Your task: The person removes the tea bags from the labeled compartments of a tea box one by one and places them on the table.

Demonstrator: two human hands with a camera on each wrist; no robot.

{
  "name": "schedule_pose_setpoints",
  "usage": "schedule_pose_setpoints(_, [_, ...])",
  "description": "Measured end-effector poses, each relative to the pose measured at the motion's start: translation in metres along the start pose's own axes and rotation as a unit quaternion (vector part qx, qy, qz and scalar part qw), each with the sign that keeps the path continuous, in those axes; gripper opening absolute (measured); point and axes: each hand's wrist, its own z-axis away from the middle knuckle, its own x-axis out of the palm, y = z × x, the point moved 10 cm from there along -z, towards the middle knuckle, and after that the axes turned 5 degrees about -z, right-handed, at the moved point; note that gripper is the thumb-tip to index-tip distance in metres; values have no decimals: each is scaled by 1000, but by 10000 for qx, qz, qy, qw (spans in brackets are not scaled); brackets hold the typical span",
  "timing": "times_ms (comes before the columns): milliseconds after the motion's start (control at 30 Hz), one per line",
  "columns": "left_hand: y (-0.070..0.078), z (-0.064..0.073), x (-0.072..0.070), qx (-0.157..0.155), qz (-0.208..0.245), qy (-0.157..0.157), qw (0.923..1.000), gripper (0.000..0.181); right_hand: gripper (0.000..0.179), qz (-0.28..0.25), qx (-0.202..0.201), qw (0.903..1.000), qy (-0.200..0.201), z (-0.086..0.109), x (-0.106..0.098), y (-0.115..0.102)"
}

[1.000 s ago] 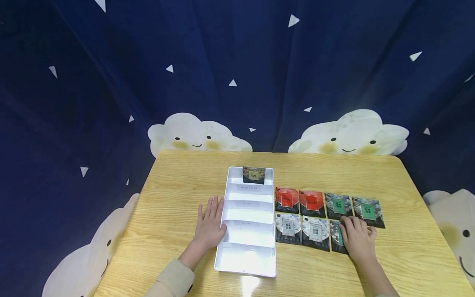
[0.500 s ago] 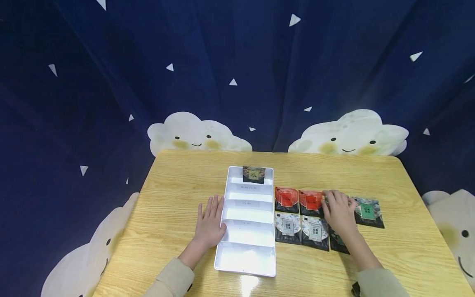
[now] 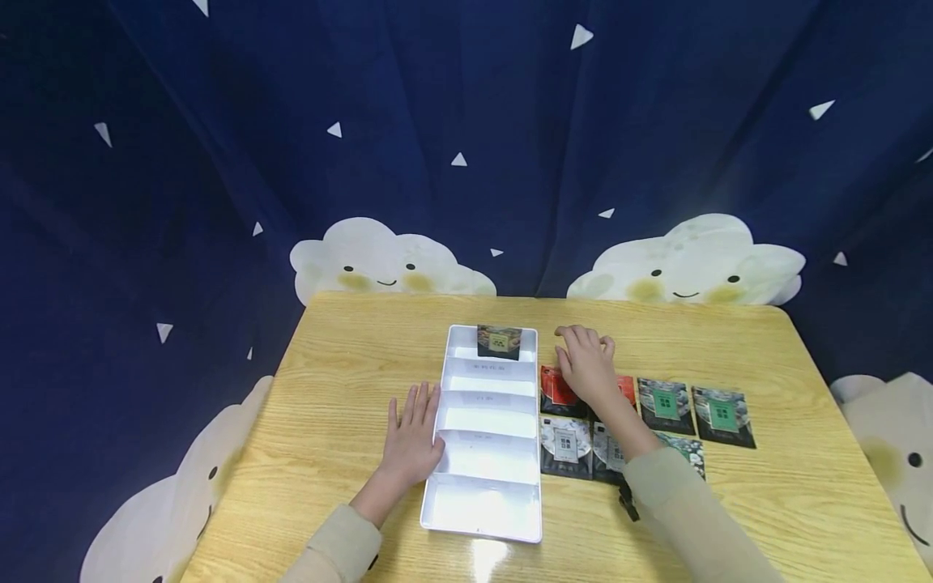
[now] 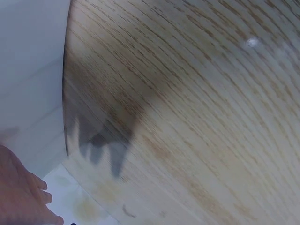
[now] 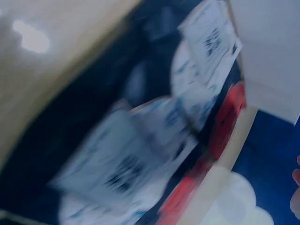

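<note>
My left hand lies with straight fingers along the left side of a white compartment tray, its thumb at the rim. In the left wrist view the left hand is beside the tray wall. My right hand is over the red packets, fingers loosely bent, with nothing visible in them. It partly covers the left red packet and the right red packet. A dark packet with a yellow label stands in the tray's far compartment.
Two green-labelled packets lie right of the red ones. In the nearer row are white-labelled packets and another green packet, partly hidden by the right sleeve. Everything rests on a wooden table before a dark blue curtain.
My right hand has moved left from the nearer green packet, over the far green one, to above the red packets. The packets stay in place. My left hand has not moved.
</note>
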Motion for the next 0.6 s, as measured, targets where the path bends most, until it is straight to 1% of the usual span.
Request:
schedule_pose_setpoints(100, [0, 1, -1, 31, -2, 42, 10000, 72, 27, 24, -55, 9999, -121, -14, 11, -14])
schedule_pose_setpoints(233, [-2, 1, 0, 9, -57, 18, 10000, 73, 28, 64, -204, 9994, -267, -32, 23, -33])
schedule_pose_setpoints(300, [-2, 1, -1, 29, -31, 81, 10000, 72, 28, 81, -272, 9990, -337, -39, 28, -42])
schedule_pose_setpoints(467, [-1, 1, 0, 6, -81, 6, 10000, 72, 26, 261, -368, 9978, -493, -52, 40, -59])
schedule_pose_setpoints(600, [-1, 0, 0, -1, -16, -25, 10000, 71, 25, 407, -439, 9963, -613, -59, 48, -68])
